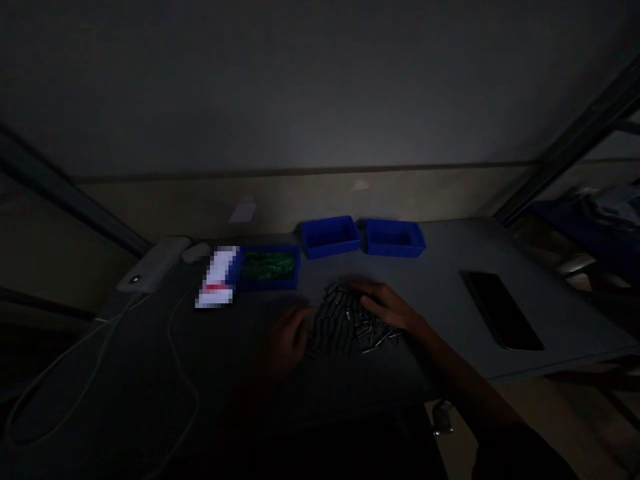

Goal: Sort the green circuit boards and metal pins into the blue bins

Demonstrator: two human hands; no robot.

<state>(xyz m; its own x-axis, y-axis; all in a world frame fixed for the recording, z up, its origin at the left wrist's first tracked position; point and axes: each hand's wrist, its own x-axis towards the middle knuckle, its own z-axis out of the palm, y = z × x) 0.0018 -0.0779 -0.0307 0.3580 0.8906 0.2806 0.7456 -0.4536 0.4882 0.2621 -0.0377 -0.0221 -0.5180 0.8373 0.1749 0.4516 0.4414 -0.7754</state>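
A loose pile of small dark metal cylinders point(337, 321) lies on the grey table in front of me, with several thinner shiny pins at its right side. My left hand point(289, 339) rests at the pile's left edge; its fingers are bent but apart from the thumb, and nothing shows between them. Over the upper right of the pile, my right hand point(387, 303) has its fingers stretched out to the left and its thumb apart, near or touching the cylinders. Dim light hides the fingertips' exact contact.
Behind the pile stand two blue bins point(330, 252) point(395, 251). Another blue bin point(267, 288) holds green items, with a blurred white paper point(217, 280) beside it. A white device point(155, 263) with cables point(180, 373) lies left. On the right lies a dark phone point(503, 310).
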